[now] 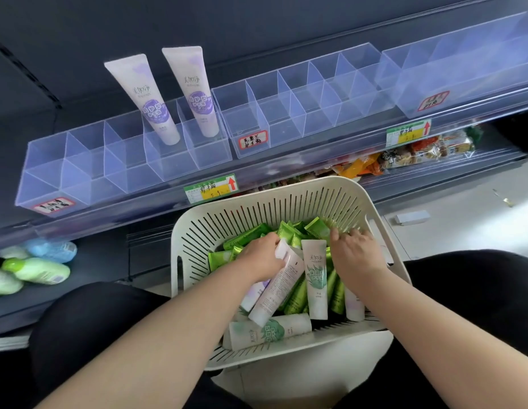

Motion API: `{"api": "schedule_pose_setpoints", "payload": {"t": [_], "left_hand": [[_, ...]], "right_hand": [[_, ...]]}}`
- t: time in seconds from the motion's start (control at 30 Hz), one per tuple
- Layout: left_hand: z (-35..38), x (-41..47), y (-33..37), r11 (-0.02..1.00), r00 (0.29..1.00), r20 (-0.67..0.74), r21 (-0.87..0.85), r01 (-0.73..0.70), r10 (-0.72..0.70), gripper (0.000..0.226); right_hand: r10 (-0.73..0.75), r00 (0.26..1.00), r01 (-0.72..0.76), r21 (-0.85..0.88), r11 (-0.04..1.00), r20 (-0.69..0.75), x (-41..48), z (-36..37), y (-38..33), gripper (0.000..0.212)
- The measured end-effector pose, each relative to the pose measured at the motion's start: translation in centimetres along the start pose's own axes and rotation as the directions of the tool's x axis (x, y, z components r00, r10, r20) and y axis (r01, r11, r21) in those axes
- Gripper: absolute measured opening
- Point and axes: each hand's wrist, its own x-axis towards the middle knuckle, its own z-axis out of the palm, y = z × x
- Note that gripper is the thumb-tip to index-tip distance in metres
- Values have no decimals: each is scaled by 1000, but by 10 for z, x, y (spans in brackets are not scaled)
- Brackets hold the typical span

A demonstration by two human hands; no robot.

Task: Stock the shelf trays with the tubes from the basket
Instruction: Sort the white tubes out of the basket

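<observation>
A cream slotted basket sits between my knees, filled with several green tubes and several white ones. My left hand grips a white tube lying slantwise in the pile. My right hand reaches among the green tubes at the basket's right side, fingers curled down beside an upright white tube with a green label; I cannot see whether it holds one. Above, a clear divided shelf tray has two white tubes with purple labels standing in neighbouring compartments.
A second clear divided tray and a third continue along the shelf to the right. Price tags hang on the shelf edge. Bottles lie on the lower shelf at left, snack packets at right.
</observation>
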Motion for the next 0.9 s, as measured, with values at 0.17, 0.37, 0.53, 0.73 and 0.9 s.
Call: {"api": "schedule_pose_setpoints", "payload": {"t": [0.17,0.37,0.53,0.73,0.9], "left_hand": [[-3,-9,6,998,990,-132,-25,-55,51,45],[-26,-19,7,966,920,-393,-233,-111,11,20],[-40,-30,7,936,871,-490,-287,-203,38,20],[-60,-56,-3,929,790,-612,-269,-254,39,19],[-101,-84,-23,871,694,-720,-334,-360,11,23]], "right_hand": [[26,999,-28,38,999,37,-3,-3,6,36],[-64,998,58,249,967,16,-4,-21,18,34],[-68,998,64,465,883,-9,-15,-48,18,16],[-40,976,150,529,835,-213,-28,-95,9,16],[-58,881,333,527,782,-470,-32,-141,-24,20]]}}
